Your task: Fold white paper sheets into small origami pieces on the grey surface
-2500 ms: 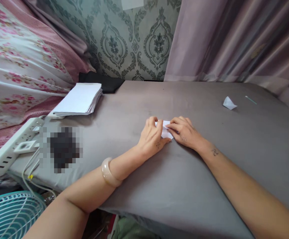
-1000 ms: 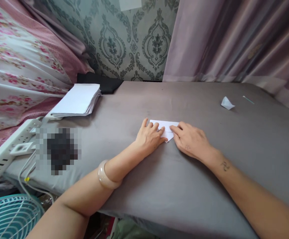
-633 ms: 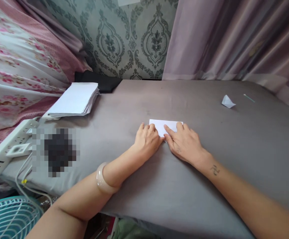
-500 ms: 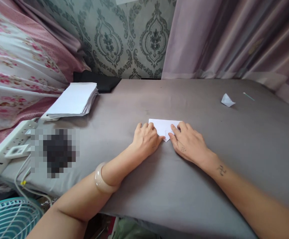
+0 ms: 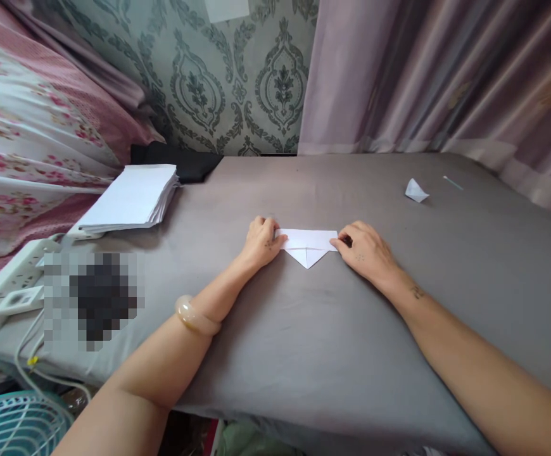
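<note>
A folded sheet of white paper [image 5: 306, 239] lies on the grey cloth-covered table, a flat band along its far side and a triangle pointing toward me. My left hand [image 5: 262, 242] pinches its left end, thumb on top and fingers curled behind. At the opposite end, my right hand [image 5: 363, 250] grips the paper's right edge between thumb and curled fingers. A pale bangle circles my left forearm. Further back on the right sits a small folded paper piece [image 5: 416, 190], apart from both hands.
A thick stack of white paper [image 5: 130, 195] lies at the back left, in front of a black item [image 5: 187, 161]. A power strip [image 5: 9, 294] with cables runs along the left edge, near a blurred-out dark object [image 5: 104, 297]. A thin stick [image 5: 453, 183] lies back right. Below left is a fan [image 5: 19, 421].
My hands have moved apart from the paper's middle to its two ends, uncovering the triangle. The view has shifted slightly, so the surroundings sit a little further left.
</note>
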Tool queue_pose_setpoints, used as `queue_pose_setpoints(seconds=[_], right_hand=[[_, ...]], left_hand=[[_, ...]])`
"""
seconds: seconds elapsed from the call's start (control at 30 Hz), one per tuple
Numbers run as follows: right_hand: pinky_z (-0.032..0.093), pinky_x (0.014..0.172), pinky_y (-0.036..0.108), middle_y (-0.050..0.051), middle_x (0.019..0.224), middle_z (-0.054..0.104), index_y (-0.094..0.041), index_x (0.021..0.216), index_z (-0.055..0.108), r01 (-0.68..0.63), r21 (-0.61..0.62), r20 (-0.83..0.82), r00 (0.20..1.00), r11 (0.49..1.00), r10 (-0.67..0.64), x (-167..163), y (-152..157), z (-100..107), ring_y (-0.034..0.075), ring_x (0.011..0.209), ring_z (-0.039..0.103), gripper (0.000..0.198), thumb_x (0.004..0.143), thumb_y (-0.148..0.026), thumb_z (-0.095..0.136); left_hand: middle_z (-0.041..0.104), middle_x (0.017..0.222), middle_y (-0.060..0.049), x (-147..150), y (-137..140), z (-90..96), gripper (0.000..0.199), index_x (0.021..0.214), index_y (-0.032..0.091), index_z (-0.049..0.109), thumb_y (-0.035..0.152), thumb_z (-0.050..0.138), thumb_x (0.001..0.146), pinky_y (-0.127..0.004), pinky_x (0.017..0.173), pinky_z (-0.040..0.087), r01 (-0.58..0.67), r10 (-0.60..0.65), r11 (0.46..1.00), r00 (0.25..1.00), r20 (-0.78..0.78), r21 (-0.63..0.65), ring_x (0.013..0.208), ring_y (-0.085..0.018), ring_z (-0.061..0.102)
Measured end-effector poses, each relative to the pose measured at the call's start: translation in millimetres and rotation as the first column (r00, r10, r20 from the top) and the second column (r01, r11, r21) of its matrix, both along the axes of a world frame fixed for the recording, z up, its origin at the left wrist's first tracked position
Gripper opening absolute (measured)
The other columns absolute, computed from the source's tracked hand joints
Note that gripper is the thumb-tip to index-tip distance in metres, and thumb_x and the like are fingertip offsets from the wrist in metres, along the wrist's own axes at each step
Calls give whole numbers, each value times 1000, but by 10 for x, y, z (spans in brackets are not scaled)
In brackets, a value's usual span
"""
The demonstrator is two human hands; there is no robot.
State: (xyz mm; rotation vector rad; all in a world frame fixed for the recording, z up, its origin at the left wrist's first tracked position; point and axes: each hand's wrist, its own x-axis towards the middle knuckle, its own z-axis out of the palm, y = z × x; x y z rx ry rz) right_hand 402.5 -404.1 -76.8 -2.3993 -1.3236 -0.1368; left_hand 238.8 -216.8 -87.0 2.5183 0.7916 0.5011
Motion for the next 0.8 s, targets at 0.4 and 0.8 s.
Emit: queue_pose_setpoints(seconds=[0.4,0.8], right_hand=[[42,96,48,9,121,64,-24,140,41,-121,183,-334,926,976,177,59,18,-28,26,111,56,56,85,-29,54],[52,77,34,4,91,70,-21,122,56,125,433,-825,455,893,336,166,-67,129,18,82,66,60,68,-39,76]], left_hand=[[48,62,5,-30,-12,87,14,85,19,48,31,55,84,-22,56,31,267,-117,882,923,368,-390,56,-9,40],[60,69,-2,-105,-142,297,35,82,12,68,42,77,67,-23,54,36,323,-18,538,928,372,-779,58,-8,49]])
